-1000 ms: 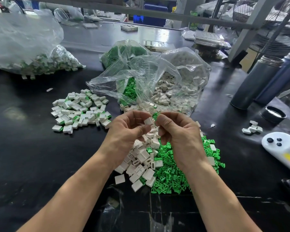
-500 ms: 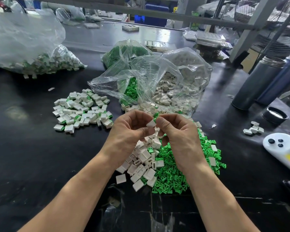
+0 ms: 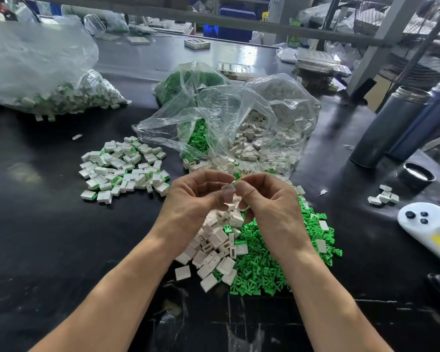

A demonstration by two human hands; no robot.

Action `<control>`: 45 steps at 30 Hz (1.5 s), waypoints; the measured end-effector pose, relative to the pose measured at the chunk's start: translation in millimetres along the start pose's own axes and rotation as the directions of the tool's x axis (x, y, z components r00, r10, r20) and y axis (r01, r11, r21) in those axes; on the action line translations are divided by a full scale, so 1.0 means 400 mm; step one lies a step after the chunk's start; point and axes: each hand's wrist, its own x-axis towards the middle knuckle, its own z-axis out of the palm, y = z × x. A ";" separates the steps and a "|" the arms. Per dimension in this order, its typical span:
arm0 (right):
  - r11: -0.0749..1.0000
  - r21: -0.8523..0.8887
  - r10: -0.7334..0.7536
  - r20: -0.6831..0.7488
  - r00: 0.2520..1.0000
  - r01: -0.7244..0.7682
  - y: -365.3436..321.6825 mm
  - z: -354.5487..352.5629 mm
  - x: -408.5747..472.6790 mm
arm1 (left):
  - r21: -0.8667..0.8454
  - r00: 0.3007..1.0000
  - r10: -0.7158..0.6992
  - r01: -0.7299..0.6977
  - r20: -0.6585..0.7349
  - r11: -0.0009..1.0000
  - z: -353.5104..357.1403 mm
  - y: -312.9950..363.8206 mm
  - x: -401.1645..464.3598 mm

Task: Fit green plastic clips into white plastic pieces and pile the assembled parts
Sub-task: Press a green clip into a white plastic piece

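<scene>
Left hand (image 3: 201, 196) pinches white piece (image 3: 228, 192); right hand (image 3: 267, 199) pinches green clip (image 3: 237, 177) at its 1 o'clock, touching. Assembled pile (image 3: 123, 168) at 10 o'clock, left hand nearer.

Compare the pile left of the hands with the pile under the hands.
The assembled pile is one spread layer of white pieces with green edges; the loose pile heaps separate white pieces beside bare green clips. The loose pile is larger. Both lie on the black table.
</scene>
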 end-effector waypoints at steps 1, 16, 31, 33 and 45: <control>1.000 -0.004 0.007 0.007 1.000 -0.007 -0.001 -0.003 0.000 | -0.011 1.000 -0.003 0.003 -0.001 1.000 0.000 0.001 -0.001; 0.977 -0.197 -0.062 0.089 0.994 0.078 0.001 -0.004 -0.002 | 0.104 0.998 -0.013 0.018 -0.056 0.994 -0.020 -0.002 0.004; 0.902 -0.403 -0.119 0.111 0.987 0.154 -0.010 -0.012 -0.009 | 0.303 0.997 0.067 -0.051 -0.044 0.952 -0.016 0.010 -0.002; 0.893 -0.423 -0.117 0.112 0.987 0.154 -0.011 -0.016 -0.011 | 0.339 0.996 0.079 -0.062 -0.037 0.939 -0.013 0.012 -0.003; 0.778 -0.580 -0.147 0.207 0.967 0.242 -0.024 -0.011 -0.015 | 0.520 0.995 0.084 -0.104 0.062 0.848 -0.023 0.015 0.001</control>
